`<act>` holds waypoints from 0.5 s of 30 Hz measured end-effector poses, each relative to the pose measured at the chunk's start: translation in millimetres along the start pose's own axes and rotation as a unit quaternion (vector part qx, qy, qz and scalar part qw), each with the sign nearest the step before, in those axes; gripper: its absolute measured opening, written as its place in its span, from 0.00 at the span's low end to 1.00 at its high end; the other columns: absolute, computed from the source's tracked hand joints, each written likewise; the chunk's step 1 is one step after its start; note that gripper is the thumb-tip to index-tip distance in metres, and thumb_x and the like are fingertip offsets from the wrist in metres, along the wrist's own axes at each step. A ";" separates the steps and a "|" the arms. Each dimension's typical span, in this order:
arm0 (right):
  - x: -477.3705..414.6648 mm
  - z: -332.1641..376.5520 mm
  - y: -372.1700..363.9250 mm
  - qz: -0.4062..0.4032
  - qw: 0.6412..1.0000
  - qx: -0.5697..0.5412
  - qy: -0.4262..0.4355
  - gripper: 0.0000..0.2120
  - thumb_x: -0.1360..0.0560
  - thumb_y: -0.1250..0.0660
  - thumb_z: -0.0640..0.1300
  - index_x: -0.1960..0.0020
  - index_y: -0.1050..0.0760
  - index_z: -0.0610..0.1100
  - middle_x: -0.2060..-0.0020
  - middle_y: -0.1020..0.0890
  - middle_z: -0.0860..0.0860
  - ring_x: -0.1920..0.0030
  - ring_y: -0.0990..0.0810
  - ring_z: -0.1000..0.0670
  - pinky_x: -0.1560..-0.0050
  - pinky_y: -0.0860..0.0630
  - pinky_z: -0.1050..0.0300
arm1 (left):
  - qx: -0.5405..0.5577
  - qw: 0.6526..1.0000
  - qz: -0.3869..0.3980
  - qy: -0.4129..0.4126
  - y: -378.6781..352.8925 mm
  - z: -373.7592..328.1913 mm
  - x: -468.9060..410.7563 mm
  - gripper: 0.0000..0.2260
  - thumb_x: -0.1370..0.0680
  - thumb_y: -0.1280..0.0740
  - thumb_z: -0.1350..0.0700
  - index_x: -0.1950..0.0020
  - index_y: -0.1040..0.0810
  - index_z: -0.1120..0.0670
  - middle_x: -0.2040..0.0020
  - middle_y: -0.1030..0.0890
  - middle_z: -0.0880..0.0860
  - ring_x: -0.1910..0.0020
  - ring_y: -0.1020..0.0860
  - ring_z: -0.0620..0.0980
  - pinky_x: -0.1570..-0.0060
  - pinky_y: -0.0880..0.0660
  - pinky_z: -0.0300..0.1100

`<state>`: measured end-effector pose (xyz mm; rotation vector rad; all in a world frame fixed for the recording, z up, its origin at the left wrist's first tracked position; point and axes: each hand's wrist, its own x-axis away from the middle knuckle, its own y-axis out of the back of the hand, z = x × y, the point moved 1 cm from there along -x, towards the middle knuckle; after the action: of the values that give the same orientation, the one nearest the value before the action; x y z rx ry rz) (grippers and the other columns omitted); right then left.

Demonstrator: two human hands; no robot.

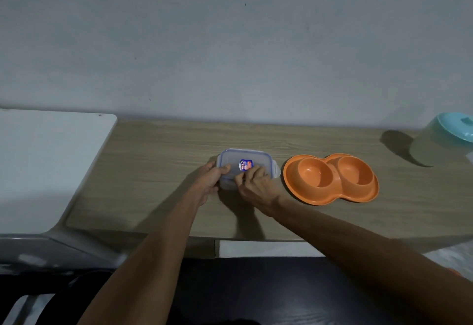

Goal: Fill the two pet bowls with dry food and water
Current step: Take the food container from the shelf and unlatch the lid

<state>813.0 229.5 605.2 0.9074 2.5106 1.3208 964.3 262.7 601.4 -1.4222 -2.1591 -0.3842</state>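
Here, head view: my left hand [208, 180] wraps the left end of the clear food box [227, 184], thumb on top. My right hand [256, 183] has its fingers curled over the near edge of the lid [245, 157], apparently at a clip. The box sits on the wooden table [158, 160], just left of the orange double bowl [290, 181] and not touching it; both wells look empty. Step in hand, as I judge it: unlatching the lid. Done well, the left hand pins the box flat while the right frees each clip outward before lifting, so nothing spills. The box lies lid up, long axis left to right along the wall, its right-end clip facing the bowl. The bowl's long axis runs likewise, wells upward. Contents of the box: I cannot tell
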 end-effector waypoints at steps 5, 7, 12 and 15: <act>-2.4 15.1 1.7 0.033 0.999 -0.026 -0.033 0.13 0.18 0.39 0.43 0.40 0.28 0.34 0.48 0.21 0.25 0.52 0.17 0.29 0.61 0.17 0.40 | -0.009 1.000 -0.010 -0.003 -1.0 2.6 -2.8 0.13 0.22 0.32 0.54 0.38 0.25 0.47 0.44 0.22 0.50 0.44 0.25 0.52 0.40 0.32 0.49; -0.5 13.8 5.0 0.036 0.999 -0.036 -0.017 0.14 0.17 0.43 0.41 0.37 0.32 0.32 0.45 0.23 0.24 0.48 0.19 0.27 0.56 0.17 0.39 | -0.021 1.000 -0.009 -0.010 -1.5 4.3 -4.4 0.12 0.22 0.32 0.53 0.39 0.25 0.45 0.43 0.20 0.50 0.43 0.24 0.52 0.38 0.31 0.51; 6.8 7.7 25.3 0.012 0.999 -0.029 -0.017 0.16 0.18 0.54 0.35 0.35 0.33 0.35 0.44 0.22 0.26 0.49 0.18 0.30 0.59 0.17 0.45 | -0.021 0.999 -0.019 -0.025 -3.8 6.3 -3.7 0.10 0.21 0.33 0.53 0.41 0.23 0.45 0.46 0.18 0.50 0.53 0.22 0.47 0.49 0.29 0.45; 2.4 10.7 33.4 -0.052 0.998 -0.001 -0.042 0.30 0.24 0.69 0.28 0.34 0.34 0.34 0.46 0.21 0.27 0.52 0.17 0.30 0.60 0.17 0.44 | -0.011 1.000 -0.008 -0.025 -3.9 6.2 -6.0 0.09 0.21 0.34 0.55 0.41 0.23 0.46 0.53 0.17 0.48 0.57 0.21 0.47 0.58 0.28 0.40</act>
<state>830.0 252.5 625.5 0.8032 2.4565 1.2266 961.0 259.7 593.1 -1.4423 -2.2140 -0.3822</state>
